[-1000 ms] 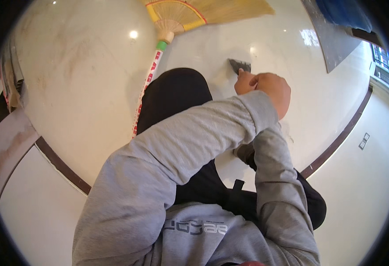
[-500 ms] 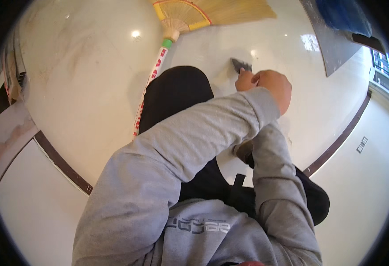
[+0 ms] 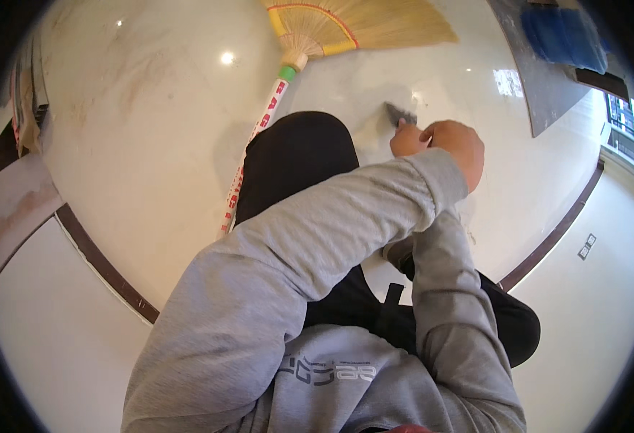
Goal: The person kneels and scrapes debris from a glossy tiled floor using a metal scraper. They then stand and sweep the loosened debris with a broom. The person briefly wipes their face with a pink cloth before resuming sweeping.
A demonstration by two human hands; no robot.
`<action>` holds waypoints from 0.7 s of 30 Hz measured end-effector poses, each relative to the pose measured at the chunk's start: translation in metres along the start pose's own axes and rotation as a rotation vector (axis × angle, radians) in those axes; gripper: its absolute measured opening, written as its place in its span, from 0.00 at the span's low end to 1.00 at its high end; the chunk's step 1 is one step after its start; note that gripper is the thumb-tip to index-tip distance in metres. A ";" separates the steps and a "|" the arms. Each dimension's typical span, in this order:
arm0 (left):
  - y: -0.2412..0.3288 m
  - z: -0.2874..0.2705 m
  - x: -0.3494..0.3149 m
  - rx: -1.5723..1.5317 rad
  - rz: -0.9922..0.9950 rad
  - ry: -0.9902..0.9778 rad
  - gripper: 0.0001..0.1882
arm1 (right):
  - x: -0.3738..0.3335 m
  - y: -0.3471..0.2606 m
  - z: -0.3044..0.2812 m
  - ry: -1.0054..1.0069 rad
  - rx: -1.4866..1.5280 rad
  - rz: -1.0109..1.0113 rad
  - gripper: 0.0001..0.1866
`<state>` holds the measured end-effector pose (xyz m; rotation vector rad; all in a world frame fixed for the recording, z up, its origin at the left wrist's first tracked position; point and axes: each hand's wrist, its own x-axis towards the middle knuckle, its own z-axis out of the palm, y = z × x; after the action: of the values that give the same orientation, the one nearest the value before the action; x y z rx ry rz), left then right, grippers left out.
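Right hand (image 3: 407,141), closed on a scraper (image 3: 401,113), shows past the left hand (image 3: 459,148), its grip unclear; uneven pressure could scratch the floor (image 3: 144,187).

Bright glare spots on the floor (image 3: 136,180) — fisheye-curved edges, black corners.

A marled light-grey sweatshirt (image 3: 331,408) with creased long sleeves (image 3: 317,224) and close-fitting cuffs (image 3: 443,177); dark and pale chest lettering (image 3: 328,372). Matte black trousers (image 3: 299,155), black strap (image 3: 393,294), dark shoe (image 3: 399,252) partly hidden.
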<state>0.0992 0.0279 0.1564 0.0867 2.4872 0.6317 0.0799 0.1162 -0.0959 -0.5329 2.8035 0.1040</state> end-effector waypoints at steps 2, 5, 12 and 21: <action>-0.003 0.003 -0.008 0.078 0.018 0.095 0.17 | 0.009 0.004 0.002 -0.084 -0.070 -0.008 0.20; -0.008 -0.004 -0.006 0.014 -0.030 0.024 0.17 | 0.008 -0.014 -0.002 -0.117 -0.120 -0.092 0.21; -0.011 0.015 0.014 0.044 -0.080 0.110 0.13 | 0.017 0.034 0.034 -0.053 -0.256 -0.090 0.13; -0.011 0.004 0.006 0.049 -0.052 0.129 0.12 | 0.004 -0.003 -0.009 -0.124 -0.169 -0.036 0.16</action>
<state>0.0970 0.0212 0.1453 -0.0003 2.6203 0.5713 0.0748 0.1108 -0.0883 -0.5936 2.6775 0.3565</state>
